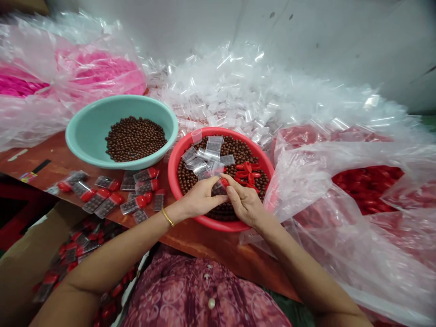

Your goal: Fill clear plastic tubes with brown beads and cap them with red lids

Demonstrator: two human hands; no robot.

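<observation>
Over the red basin (172, 170), my two hands meet around a small clear plastic container (218, 188) with dark beads in it and a red cap (224, 182) on its end. My left hand (200, 196) is closed on the container's body. Fingers of my right hand (245, 200) pinch at the capped end; they partly hide it. Brown beads (185, 179) fill the basin below. On top of them lie several clear containers (213, 149) and a few loose red caps (248, 171), just beyond my hands.
A teal basin (76, 131) with brown beads stands at left. Several filled, red-capped containers (109, 204) lie before it; more fill a box (37, 240) below. Clear containers (238, 95) are heaped behind. Plastic bags hold red caps (368, 186) at right and pink pieces (102, 68) at left.
</observation>
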